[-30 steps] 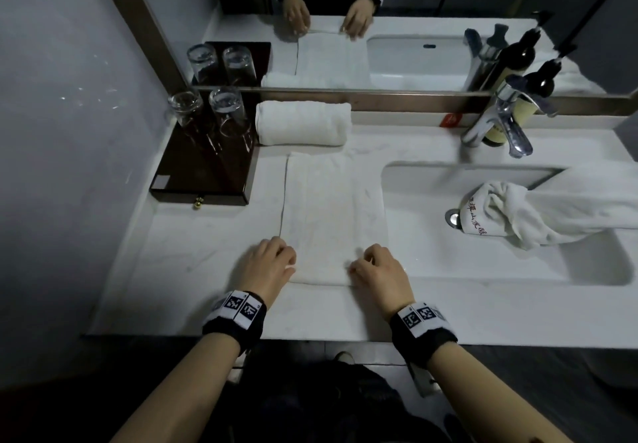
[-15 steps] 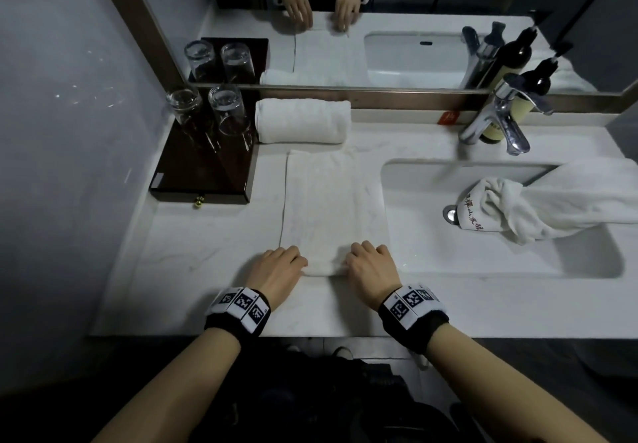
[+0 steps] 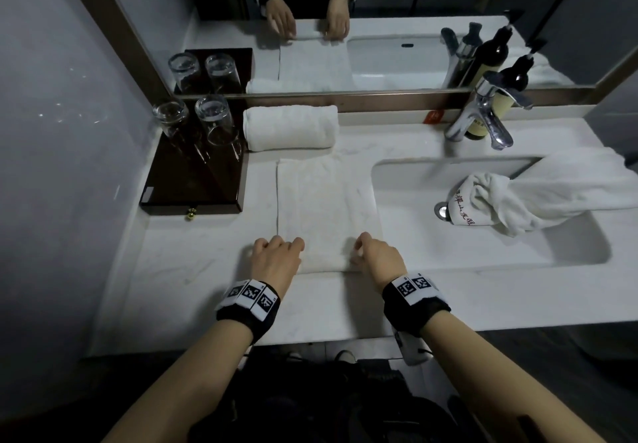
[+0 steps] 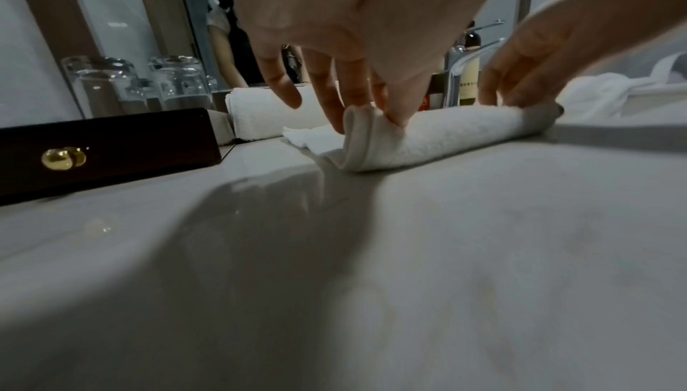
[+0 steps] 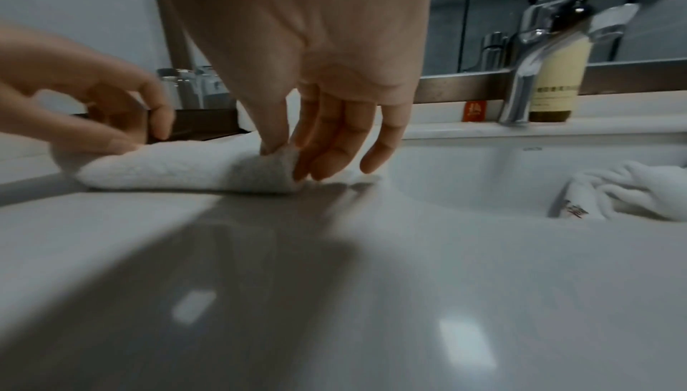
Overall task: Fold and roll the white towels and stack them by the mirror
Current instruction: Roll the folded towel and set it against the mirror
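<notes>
A white towel [image 3: 324, 201] lies folded into a long strip on the counter, running from the front edge toward the mirror. Its near end is rolled into a small tube [image 4: 446, 135] [image 5: 178, 168]. My left hand [image 3: 276, 253] [image 4: 364, 115] pinches the tube's left end, thumb in front and fingers behind. My right hand [image 3: 374, 253] [image 5: 293, 159] pinches the right end the same way. A finished rolled towel [image 3: 290, 127] lies against the mirror [image 3: 379, 35]. A crumpled white towel [image 3: 524, 197] with red lettering hangs into the sink [image 3: 448, 246].
A dark wooden tray [image 3: 193, 187] with two upturned glasses [image 3: 214, 118] stands at the left by the mirror. A chrome faucet [image 3: 483, 114] and a soap bottle [image 5: 554, 74] stand behind the sink. The counter's front edge [image 3: 345, 339] is close behind my wrists.
Both hands lifted the towel's flat near edge and turned it over away from me. The roll has formed and moved slightly toward the mirror.
</notes>
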Tool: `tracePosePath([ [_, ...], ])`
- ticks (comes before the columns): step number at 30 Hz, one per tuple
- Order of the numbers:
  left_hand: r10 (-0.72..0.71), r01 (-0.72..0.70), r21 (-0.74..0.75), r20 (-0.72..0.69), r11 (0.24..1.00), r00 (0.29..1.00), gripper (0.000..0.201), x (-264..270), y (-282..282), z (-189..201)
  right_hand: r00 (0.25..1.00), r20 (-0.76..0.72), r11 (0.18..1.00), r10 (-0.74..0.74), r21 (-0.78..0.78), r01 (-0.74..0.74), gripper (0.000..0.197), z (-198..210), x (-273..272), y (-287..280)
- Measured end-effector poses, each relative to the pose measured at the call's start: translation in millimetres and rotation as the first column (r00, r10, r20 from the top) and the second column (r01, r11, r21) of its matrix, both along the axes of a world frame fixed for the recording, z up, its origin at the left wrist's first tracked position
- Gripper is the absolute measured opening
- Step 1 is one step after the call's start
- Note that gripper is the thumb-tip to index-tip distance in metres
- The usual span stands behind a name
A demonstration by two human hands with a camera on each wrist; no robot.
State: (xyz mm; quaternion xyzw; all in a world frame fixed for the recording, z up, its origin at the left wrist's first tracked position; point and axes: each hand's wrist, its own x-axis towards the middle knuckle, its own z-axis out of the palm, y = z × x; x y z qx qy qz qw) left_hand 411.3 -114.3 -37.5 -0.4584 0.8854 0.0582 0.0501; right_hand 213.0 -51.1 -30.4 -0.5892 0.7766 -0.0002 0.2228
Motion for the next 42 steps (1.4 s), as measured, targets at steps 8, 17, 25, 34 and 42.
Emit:
tracePosePath([
  [8, -0.091, 0.091, -0.003, -0.017, 0.996, 0.996, 0.022, -2.2, 8.5, 8.2, 0.925, -0.035, 0.894, 0.378, -0.247, -0.375, 0.018, 9.7, 5.3, 16.2],
  [17, -0.097, 0.101, -0.019, 0.128, 0.995, 0.987, 0.03, -0.4, 5.5, 6.1, 0.922, -0.024, 0.904, 0.386, -0.191, -0.383, 0.034, 7.2, 7.1, 10.8],
  [25, -0.053, 0.057, 0.096, -0.044, 0.994, 0.998, 0.04, 4.6, 7.7, 4.7, 0.971, -0.015, 0.961, 0.24, -0.14, -0.24, 0.027, 5.2, 9.7, 2.5],
  [34, -0.007, 0.011, 0.05, -0.065, 0.999, 0.998, 0.026, 6.3, 16.0, 1.9, 0.886, -0.247, 0.813, 0.393, -0.358, -0.46, 0.027, 5.2, 19.0, 15.8],
  [42, -0.058, 0.063, 0.048, -0.097, 0.997, 0.994, 0.034, -3.6, 12.0, 9.5, 0.836, -0.365, 0.818, 0.41, -0.258, -0.514, 0.032, 4.5, 16.6, 15.0],
])
